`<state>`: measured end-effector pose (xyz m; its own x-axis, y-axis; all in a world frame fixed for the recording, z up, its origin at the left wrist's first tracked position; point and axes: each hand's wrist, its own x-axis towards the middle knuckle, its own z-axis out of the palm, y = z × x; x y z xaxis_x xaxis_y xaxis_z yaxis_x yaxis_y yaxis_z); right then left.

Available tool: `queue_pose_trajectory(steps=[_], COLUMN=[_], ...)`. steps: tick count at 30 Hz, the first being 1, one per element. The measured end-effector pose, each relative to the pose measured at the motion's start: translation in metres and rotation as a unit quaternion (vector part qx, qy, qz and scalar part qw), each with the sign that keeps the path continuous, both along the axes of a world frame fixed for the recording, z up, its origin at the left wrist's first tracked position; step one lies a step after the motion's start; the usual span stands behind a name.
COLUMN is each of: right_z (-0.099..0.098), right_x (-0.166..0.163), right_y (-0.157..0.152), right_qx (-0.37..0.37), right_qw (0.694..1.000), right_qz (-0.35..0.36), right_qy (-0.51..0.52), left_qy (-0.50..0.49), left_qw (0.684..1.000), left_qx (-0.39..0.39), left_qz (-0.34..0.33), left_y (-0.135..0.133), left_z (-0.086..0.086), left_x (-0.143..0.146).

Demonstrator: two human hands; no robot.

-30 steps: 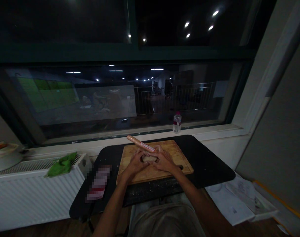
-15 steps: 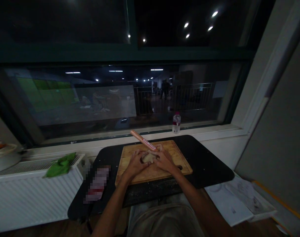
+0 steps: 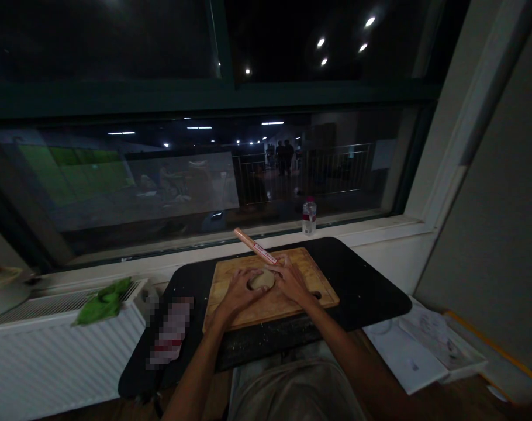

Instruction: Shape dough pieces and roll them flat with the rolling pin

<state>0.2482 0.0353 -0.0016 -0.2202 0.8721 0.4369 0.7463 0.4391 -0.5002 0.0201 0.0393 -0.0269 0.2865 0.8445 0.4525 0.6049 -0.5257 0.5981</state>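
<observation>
A pale lump of dough (image 3: 263, 280), roundish in outline, lies on the wooden cutting board (image 3: 244, 317). My left hand (image 3: 240, 290) curves round its left side, thumb along the near edge. From the right, my right hand (image 3: 289, 280) presses against the dough with bent fingers, partly covering it. Just beyond the hands, a wooden rolling pin (image 3: 254, 244) with a red-and-white label slants across the board's far edge. Its near end is close to my right fingers.
The board rests on a black table (image 3: 371, 295). A bottle (image 3: 309, 216) stands on the windowsill behind. At left, a blurred packet (image 3: 173, 330) lies on the table, and a green cloth (image 3: 102, 302) hangs over the radiator (image 3: 64, 356). A white box (image 3: 424, 351) sits low at right.
The fingers of my right hand have shifted on the dough, which now shows a rounder outline. My left hand stays cupped at its side. The whole view has moved slightly.
</observation>
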Motion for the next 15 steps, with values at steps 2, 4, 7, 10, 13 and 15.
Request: queue_pose_trajectory(steps=[2, 4, 7, 10, 13, 15], right_z=[0.0, 0.0, 0.0, 0.002, 0.005, 0.006], right_x=[0.0, 0.0, 0.0, 0.0, 0.0, 0.0], right_y=[0.001, 0.001, 0.001, -0.001, -0.003, -0.005], right_qx=[-0.004, -0.009, -0.013, -0.02, -0.019, -0.016], right_qw=[1.0, 1.0, 0.999, 0.998, 0.998, 0.998], right_qz=[-0.01, -0.015, -0.018, -0.021, -0.02, -0.017], right_qy=[0.013, 0.026, 0.043, 0.056, 0.063, 0.065], left_qy=[0.04, 0.075, 0.086, 0.072, 0.084, 0.126], left_qw=[0.999, 0.996, 0.996, 0.996, 0.994, 0.99], left_qx=[0.01, 0.019, 0.03, 0.023, 0.02, 0.039], left_qz=[0.026, 0.046, 0.014, -0.046, -0.062, -0.045], left_y=[-0.001, 0.0, 0.004, 0.006, 0.004, 0.001], left_z=[0.003, 0.005, 0.006, 0.008, 0.009, 0.009], left_x=[0.01, 0.021, 0.03, 0.03, 0.027, 0.029])
